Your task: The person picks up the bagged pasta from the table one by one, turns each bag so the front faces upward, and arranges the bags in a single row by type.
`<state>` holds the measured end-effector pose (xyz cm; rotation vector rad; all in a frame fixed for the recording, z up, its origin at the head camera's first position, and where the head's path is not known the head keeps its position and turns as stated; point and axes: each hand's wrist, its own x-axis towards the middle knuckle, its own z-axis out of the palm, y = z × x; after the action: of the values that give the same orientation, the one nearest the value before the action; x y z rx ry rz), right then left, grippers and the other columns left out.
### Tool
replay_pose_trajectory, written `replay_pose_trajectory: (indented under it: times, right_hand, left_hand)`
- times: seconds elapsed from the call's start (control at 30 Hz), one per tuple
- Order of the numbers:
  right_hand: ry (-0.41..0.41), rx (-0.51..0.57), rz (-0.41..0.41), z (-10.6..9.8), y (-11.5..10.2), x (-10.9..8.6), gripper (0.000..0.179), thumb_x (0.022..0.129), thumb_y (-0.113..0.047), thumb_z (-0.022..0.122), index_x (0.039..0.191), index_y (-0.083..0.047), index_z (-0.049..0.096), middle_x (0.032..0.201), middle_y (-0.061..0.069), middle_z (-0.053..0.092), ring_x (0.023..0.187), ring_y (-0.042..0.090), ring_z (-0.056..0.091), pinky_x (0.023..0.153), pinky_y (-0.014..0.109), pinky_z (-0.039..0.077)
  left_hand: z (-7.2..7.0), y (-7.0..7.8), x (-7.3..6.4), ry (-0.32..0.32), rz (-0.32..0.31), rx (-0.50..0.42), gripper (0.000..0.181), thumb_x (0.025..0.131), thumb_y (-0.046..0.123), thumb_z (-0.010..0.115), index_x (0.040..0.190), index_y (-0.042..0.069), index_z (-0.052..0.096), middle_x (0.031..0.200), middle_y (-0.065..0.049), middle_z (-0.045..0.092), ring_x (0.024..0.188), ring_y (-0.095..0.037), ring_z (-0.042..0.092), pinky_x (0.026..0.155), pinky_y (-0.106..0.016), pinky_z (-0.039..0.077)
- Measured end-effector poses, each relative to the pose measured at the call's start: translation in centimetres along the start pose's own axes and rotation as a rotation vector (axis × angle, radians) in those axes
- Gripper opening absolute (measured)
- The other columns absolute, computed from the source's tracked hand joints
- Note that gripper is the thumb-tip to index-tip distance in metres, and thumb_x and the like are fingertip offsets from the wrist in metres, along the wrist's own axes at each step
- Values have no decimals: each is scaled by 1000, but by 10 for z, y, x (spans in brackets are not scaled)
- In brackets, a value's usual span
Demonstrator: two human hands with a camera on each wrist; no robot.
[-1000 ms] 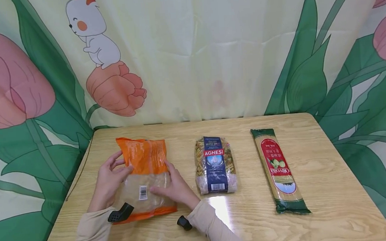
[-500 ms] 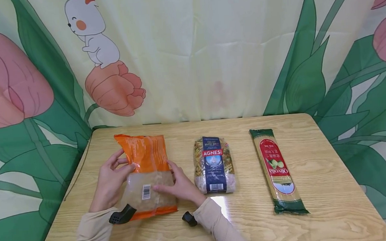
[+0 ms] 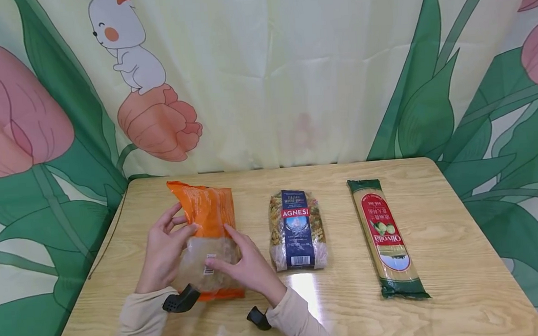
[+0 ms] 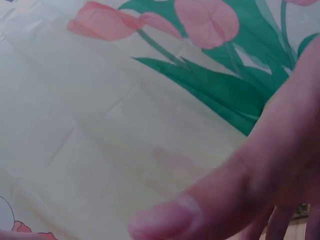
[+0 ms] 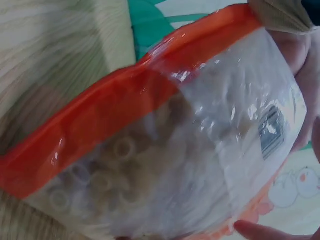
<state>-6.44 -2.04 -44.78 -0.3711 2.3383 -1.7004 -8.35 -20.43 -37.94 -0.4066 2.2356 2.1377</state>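
Note:
An orange-and-clear bag of pasta [image 3: 210,207] is between both hands at the left of the table in the head view. Short tube-like pieces show through its clear film in the right wrist view, near an orange end band [image 5: 115,100]. My left hand [image 3: 164,251] grips the bag's left edge, thumb in front and fingers partly behind. On the opposite side my right hand [image 3: 252,265] holds it, with the thumb across the front by the barcode. In the left wrist view a thumb [image 4: 215,205] fills the lower right, and the bag cannot be made out.
To the right of the bag lies a blue-labelled Agnesi pasta bag [image 3: 297,230]. Farther right is a long green-ended Olivoilà spaghetti pack [image 3: 387,238], slightly slanted. A curtain printed with tulips [image 3: 160,126] hangs behind the wooden table [image 3: 352,317].
The bag has tilted and its top has shifted slightly right and away. My left hand has moved right with it. My right hand keeps hold, its thumb a little farther left.

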Motion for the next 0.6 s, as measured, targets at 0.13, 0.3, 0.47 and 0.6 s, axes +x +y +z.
replay_pose_trajectory:
  times: [0.13, 0.3, 0.47, 0.6]
  right_hand:
    - [-2, 47, 23, 1, -3, 0, 86, 83, -66, 67, 155, -35, 31, 155, 1, 40, 138, 27, 44, 110, 54, 40]
    - [-11, 105, 27, 4, -9, 2, 96, 80, -66, 70, 158, -33, 24, 159, 0, 34, 142, 28, 39, 112, 54, 37]
    - [-12, 196, 24, 4, -17, 5, 100, 80, -64, 72, 159, -31, 19, 157, 4, 36, 139, 28, 41, 111, 54, 39]
    - [-17, 328, 4, 2, -20, 5, 90, 86, -58, 70, 158, -37, 20, 146, 5, 49, 131, 27, 46, 106, 54, 43]
  left_hand:
    - [4, 1, -3, -5, 2, -24, 68, 93, 1, 63, 154, 11, 34, 112, -3, 53, 87, -8, 65, 76, -19, 56]
    - [10, 5, -7, -6, 6, -37, 63, 94, 0, 62, 152, 10, 38, 111, -3, 53, 83, -8, 64, 74, -19, 56]
    - [18, 11, -11, -25, 15, -50, 59, 94, -1, 61, 149, 8, 40, 113, -4, 53, 88, -9, 64, 79, -21, 57]
    - [22, 16, -16, -85, 3, -84, 60, 94, -2, 61, 149, 7, 40, 116, -4, 53, 94, -9, 64, 83, -23, 57]
